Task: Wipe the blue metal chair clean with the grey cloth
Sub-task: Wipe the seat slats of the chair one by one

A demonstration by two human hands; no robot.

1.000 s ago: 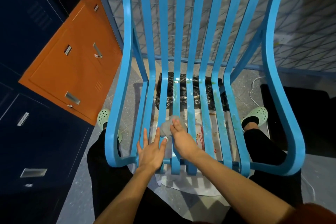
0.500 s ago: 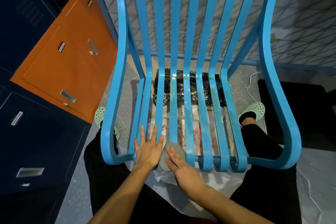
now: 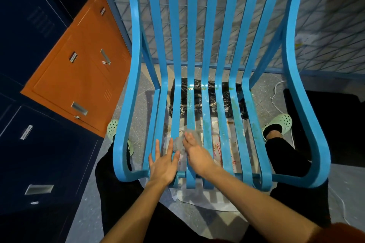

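Near the front edge of the seat, left of its middle, the grey cloth point(image 3: 178, 143) lies bunched across two slats of the blue chair point(image 3: 225, 104). The right hand point(image 3: 197, 156) presses it down. Its grip looks loose, with the fingers laid over the wad rather than curled round it, though the blur there leaves that unsure. The left hand point(image 3: 163, 163) holds nothing and lies flat and spread on the slats just beside the cloth, toward the front left corner.

The cloth is likely light, soft and limp, so it should fold round a slat. It is best worked as a wad under the palm, lest it slip through the gaps. The chair looks stiff and heavy enough not to shift.

Its painted slats are smooth and glossy, with greenish smears point(image 3: 206, 124) toward the middle and right of the seat. Beneath, a plastic sheet point(image 3: 207, 200) and a black bundle point(image 3: 198, 102) lie on the speckled floor point(image 3: 142, 92). An orange locker point(image 3: 79, 77) and dark blue lockers point(image 3: 39, 154) stand to the left, with wire mesh point(image 3: 325, 25) behind.
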